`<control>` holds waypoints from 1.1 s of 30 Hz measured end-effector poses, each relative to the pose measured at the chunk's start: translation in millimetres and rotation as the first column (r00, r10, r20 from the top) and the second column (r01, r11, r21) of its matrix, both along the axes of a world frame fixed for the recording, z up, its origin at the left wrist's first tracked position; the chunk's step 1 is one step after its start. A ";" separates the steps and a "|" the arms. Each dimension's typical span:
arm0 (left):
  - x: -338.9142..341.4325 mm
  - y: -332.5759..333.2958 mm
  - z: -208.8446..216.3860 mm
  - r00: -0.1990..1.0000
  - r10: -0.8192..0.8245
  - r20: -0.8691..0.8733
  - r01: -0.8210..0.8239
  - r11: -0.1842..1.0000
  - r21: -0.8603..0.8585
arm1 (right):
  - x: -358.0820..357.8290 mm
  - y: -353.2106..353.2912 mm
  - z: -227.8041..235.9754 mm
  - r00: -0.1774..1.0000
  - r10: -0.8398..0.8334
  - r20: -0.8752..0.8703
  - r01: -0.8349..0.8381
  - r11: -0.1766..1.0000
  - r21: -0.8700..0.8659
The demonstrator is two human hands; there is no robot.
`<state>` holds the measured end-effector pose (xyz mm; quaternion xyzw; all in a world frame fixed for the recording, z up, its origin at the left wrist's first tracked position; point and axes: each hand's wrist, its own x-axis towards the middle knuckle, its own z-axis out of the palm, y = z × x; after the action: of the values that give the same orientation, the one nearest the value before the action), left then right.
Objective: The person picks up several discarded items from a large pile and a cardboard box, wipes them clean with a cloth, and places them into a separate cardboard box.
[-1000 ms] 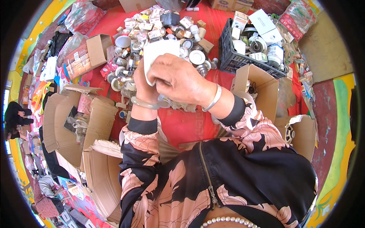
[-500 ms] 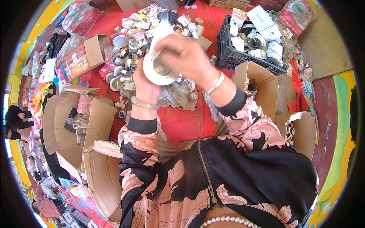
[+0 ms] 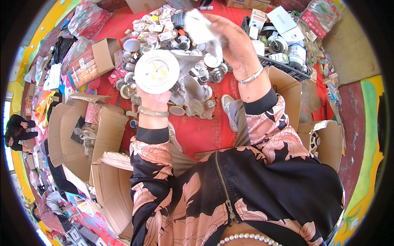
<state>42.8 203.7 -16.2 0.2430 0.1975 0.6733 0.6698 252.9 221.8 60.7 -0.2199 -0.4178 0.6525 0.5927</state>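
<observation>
My left hand (image 3: 154,97), mostly hidden behind it, holds up a round white LED downlight (image 3: 168,74) with its lit-looking face toward me. Up and to the right, my right hand (image 3: 238,47) has its fingers closed on a blurred white wrapper (image 3: 198,28); I cannot tell whether it is paper or plastic film. The two hands are apart. Beneath them, a heap of small lamps (image 3: 139,59), sockets and little boxes spreads over the red cloth (image 3: 197,135). A crumpled translucent plastic bag (image 3: 193,92) lies on the heap's near side.
A black plastic crate (image 3: 283,70) full of boxes and lamp parts stands at the right. Open cardboard boxes (image 3: 108,127) flank me on the left, and another cardboard box (image 3: 287,90) on the right. Far left, a person in black (image 3: 18,131) is visible.
My right hand has moved up and right, away from the downlight, taking the white wrapper with it. The downlight has shifted left and turned its face toward me.
</observation>
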 end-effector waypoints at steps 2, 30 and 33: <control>2.0 -0.9 3.0 0.988 -0.082 0.134 0.084 0.996 -0.010 | -18.3 -14.4 6.4 0.975 -0.072 0.211 0.025 0.976 0.215; 11.5 -1.6 17.1 0.998 0.058 -0.020 -0.061 0.980 -0.187 | -13.3 8.2 -18.5 0.645 -0.589 0.487 0.319 0.787 0.529; 8.0 4.0 12.3 0.995 0.052 -0.089 -0.067 0.982 -0.175 | -21.8 3.3 -14.8 0.670 -0.597 0.442 0.235 0.735 0.636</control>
<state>50.8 207.7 -3.9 0.2046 0.2919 0.6619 0.6594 231.0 225.2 45.8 -0.3431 -0.6859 0.2398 0.5952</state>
